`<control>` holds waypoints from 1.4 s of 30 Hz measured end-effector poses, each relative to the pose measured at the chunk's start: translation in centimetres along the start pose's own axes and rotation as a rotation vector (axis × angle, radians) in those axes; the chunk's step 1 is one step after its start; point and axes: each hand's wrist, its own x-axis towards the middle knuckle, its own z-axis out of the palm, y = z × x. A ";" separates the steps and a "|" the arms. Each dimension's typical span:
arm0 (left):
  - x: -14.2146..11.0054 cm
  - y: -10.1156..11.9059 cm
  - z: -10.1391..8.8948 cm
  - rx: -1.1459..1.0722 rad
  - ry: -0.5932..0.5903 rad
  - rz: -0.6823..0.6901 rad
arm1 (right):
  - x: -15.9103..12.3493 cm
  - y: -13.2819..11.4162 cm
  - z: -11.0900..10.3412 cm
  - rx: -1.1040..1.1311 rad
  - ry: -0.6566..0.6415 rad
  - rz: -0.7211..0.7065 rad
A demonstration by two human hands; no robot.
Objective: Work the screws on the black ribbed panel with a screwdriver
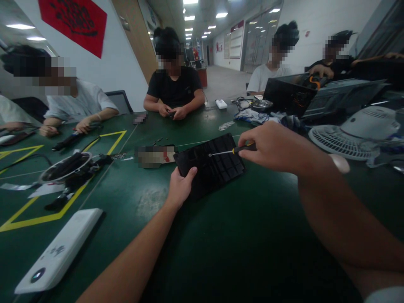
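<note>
A flat black plastic panel [217,168] with raised ribs is tilted over the green table in the middle of the head view. My left hand [183,185] grips its near left edge, thumb on top. In my right hand [268,147] is a screwdriver [244,147] with a black and yellow handle, held nearly level and pointing left. Its thin metal shaft reaches over the panel, and a small round silvery piece shows at its tip. Whether that tip touches the panel I cannot tell.
On the green table [221,252], a white power-bank-like device [59,252] lies near left. Cables and a metal ring [66,166] sit within yellow tape. A white fan [362,130] and a black case [287,94] stand at right. Several people, including one in black [173,88], sit around.
</note>
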 end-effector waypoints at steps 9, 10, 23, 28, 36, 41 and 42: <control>0.3 -0.5 0.0 -0.006 0.009 0.008 | 0.0 -0.1 -0.1 -0.015 -0.034 -0.003; 0.3 -0.5 0.0 -0.013 0.007 0.006 | -0.1 -0.1 -0.1 -0.025 -0.051 0.001; 0.4 -0.6 0.0 -0.015 0.004 -0.005 | -0.6 1.2 -0.3 -0.071 -0.001 -0.050; 0.4 -0.2 0.0 0.005 0.016 -0.025 | -0.6 1.3 -0.8 -0.119 0.072 0.016; 0.4 0.1 -0.2 0.011 0.010 -0.042 | -0.4 0.9 -1.0 -0.079 0.082 0.020; 0.4 0.1 -0.3 0.020 0.014 -0.039 | -0.4 0.7 -1.0 -0.080 0.091 0.027; 0.5 0.1 -0.3 0.024 0.014 -0.040 | -0.4 0.6 -1.0 -0.076 0.092 0.031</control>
